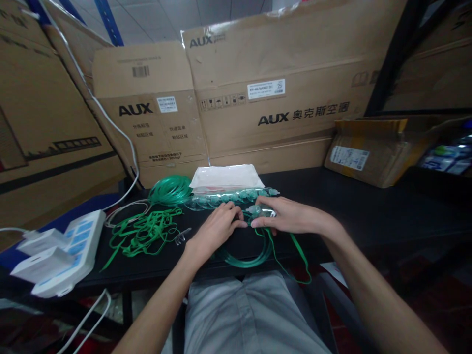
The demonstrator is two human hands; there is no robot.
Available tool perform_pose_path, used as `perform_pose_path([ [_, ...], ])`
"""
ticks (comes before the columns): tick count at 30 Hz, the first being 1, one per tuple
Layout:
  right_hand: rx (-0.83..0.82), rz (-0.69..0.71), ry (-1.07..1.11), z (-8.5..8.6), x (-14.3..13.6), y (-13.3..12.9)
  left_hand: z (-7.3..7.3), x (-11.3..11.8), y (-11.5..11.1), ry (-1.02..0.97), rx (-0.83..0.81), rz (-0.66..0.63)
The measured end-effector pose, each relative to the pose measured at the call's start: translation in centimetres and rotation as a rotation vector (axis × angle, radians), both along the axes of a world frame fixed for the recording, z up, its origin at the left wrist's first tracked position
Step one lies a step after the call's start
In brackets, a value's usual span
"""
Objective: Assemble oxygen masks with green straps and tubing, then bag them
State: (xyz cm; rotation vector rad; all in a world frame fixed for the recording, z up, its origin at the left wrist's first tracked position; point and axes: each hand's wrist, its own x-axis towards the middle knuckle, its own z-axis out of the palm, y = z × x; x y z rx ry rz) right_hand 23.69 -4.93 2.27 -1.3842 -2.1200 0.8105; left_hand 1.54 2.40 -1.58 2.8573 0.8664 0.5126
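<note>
My right hand [289,214] is closed around a clear, green-tinted oxygen mask [261,210], its pale connector pointing left. From this mask a thin green elastic strap [302,255] hangs down past the table's front edge. Just left of it, the curled fingers of my left hand [221,221] pinch a coil of green tubing [247,261], which loops below both hands. Exactly where the fingers meet the tubing is partly hidden. Behind my hands lies a row of nested clear masks [228,197], in front of a white plastic-wrapped packet [226,177].
Left of my hands lie a heap of green straps [143,231], a coil of green tubing [170,189] and small clear pieces [181,237]. A white power strip [79,250] with chargers is at far left. Large cartons [265,64] wall the back; an opened box [363,152] stands right.
</note>
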Motion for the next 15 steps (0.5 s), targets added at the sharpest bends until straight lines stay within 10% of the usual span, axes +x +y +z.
perform_pose_path([
  [15,0.197,0.021,-0.123,-1.2,-1.1,1.3,0.3,-2.8,1.3,-0.314,-0.161,-0.036],
])
